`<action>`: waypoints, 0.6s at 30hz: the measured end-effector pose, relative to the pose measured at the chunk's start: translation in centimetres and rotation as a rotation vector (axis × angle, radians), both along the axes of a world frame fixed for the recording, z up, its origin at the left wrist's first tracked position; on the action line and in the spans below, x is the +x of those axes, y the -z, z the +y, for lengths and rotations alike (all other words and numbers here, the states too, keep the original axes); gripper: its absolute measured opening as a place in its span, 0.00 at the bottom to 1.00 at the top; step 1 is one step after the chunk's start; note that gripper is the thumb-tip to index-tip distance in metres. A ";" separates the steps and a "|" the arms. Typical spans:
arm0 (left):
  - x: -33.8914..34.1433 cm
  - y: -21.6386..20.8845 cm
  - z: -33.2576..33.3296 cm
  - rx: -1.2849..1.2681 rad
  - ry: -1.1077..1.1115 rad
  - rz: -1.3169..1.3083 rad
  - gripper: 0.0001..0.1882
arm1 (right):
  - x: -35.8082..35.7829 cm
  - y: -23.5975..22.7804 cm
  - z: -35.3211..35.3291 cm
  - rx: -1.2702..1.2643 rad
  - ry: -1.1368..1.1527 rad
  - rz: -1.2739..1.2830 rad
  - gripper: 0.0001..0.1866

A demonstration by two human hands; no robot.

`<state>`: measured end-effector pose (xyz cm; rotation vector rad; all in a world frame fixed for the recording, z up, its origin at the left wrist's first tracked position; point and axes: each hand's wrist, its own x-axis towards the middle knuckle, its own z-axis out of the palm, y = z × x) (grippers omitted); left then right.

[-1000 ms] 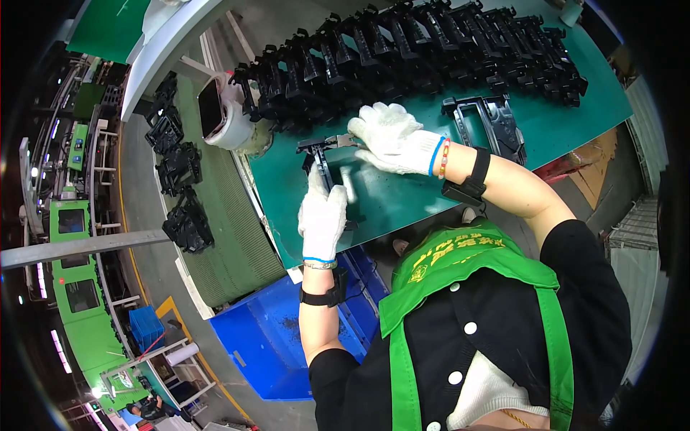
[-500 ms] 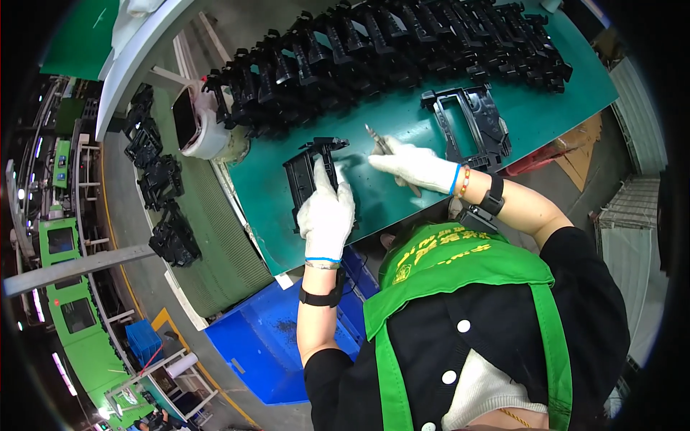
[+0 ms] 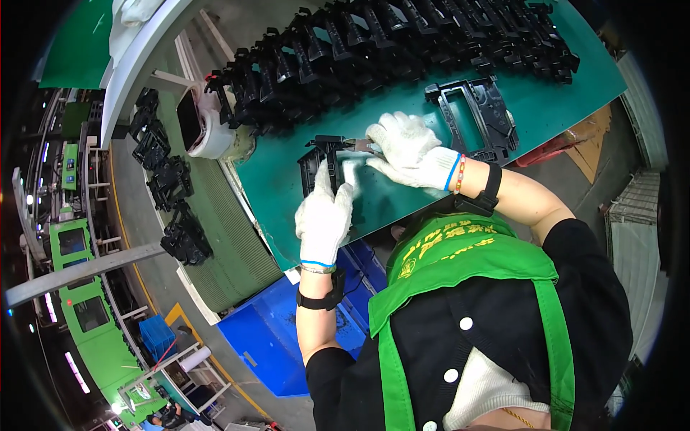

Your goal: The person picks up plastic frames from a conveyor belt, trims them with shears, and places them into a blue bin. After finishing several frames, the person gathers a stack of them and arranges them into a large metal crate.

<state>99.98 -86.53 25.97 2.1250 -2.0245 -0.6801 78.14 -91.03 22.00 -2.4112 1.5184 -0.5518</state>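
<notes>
My left hand (image 3: pixel 323 221), in a white glove, grips a black plastic frame (image 3: pixel 309 172) on the green tabletop. Its index finger lies along the part, and the glove hides the near end. In my gloved right hand (image 3: pixel 415 152) is a pair of pliers (image 3: pixel 361 145), the handles mostly covered by the fingers. The jaws point left and meet the upper right end of the frame; whether they grip it I cannot tell. A second black plastic frame (image 3: pixel 504 118), with a large rectangular opening, lies flat to the right of my right hand.
A long row of black plastic parts (image 3: pixel 338 61) spans the far side of the green table (image 3: pixel 266 194). On the left, several similar parts (image 3: pixel 169 183) lie on a green conveyor belt (image 3: pixel 237 273). A blue bin (image 3: pixel 266 345) stands below the near edge.
My right hand has swung the pliers left and down, bringing the jaws to the frame's upper end. My left hand stays on the frame, and the view has shifted slightly.
</notes>
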 end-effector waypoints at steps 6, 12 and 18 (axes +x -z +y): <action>0.7 0.3 0.6 -0.011 -0.048 0.128 0.37 | 0.4 1.7 -1.2 -0.074 -0.065 -0.009 0.19; -1.1 -0.6 0.2 0.028 -0.004 -0.007 0.37 | 0.2 2.4 -1.2 0.465 0.047 -0.321 0.17; -4.5 2.5 0.4 0.151 0.118 -0.313 0.39 | -2.1 3.4 2.5 1.307 0.167 -1.115 0.17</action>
